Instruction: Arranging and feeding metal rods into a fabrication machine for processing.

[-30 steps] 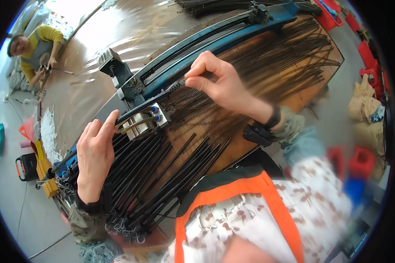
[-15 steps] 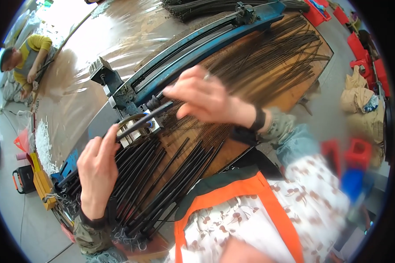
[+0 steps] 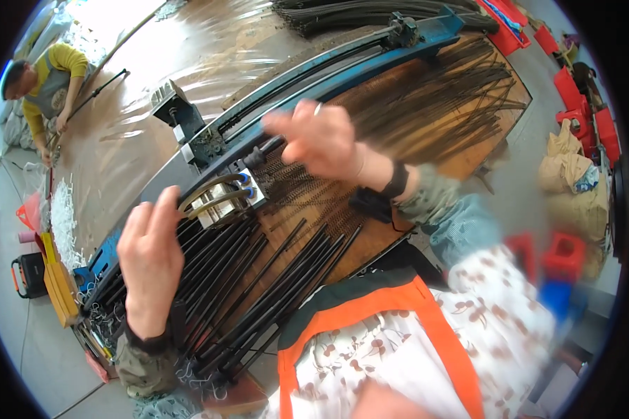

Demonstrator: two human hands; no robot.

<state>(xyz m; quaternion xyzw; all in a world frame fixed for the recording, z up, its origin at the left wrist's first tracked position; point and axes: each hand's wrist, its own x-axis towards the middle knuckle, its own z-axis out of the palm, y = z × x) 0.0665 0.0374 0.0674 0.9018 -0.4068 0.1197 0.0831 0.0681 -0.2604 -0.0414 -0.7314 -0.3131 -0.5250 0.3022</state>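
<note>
My left hand [image 3: 150, 258] is closed around one end of a black rod [image 3: 220, 165], which slants up to the right along the front of a blue machine [image 3: 293, 101]. By the rod's far end is my right hand [image 3: 319, 138], its fingers bent and smeared by motion. Whether they touch the rod cannot be made out. Below the rod, a metal block with blue fittings [image 3: 248, 188] and curved hoses sits on the machine. Several loose black rods [image 3: 279, 297] lie on the bench close to me, between my forearms.
Dark thin coiled lengths [image 3: 440, 105] cover the wooden bench [image 3: 500, 136] on the right, with another dark bundle [image 3: 314, 14] behind the machine. A co-worker [image 3: 52, 87] handles a rod at the far left. Red bins [image 3: 566, 255] and a brown sack [image 3: 562, 164] stand to the right.
The black rod has moved up and away from me, from in front of the metal block to beyond it. My right hand has shifted up, nearer the machine rail; my left has risen slightly.
</note>
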